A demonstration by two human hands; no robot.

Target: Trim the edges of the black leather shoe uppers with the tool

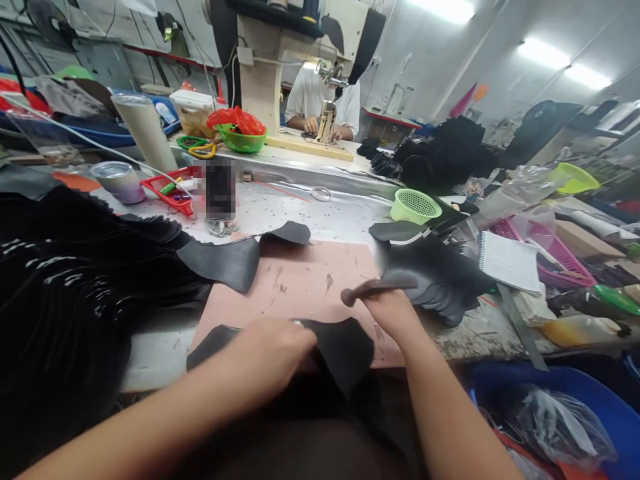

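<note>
My left hand [273, 350] is closed on a black leather piece [345, 350] at the near edge of the pink work board [305, 277]. Parts of that piece stick out on both sides of the hand, and its near end hangs over the edge. My right hand [393, 310] grips a hammer [373, 288], held just above the board with its rounded head pointing left. Another black leather piece [225, 260] lies across the board's far left corner. To the right sits a stack of black leather pieces [430, 267].
A large pile of black pieces [65, 280] fills the left. Behind the board are a phone [221, 190], a red tray [175, 193] and a green basket [415, 207]. A person [323, 100] sits behind a sewing machine [260, 87]. A notebook [510, 261] lies at right.
</note>
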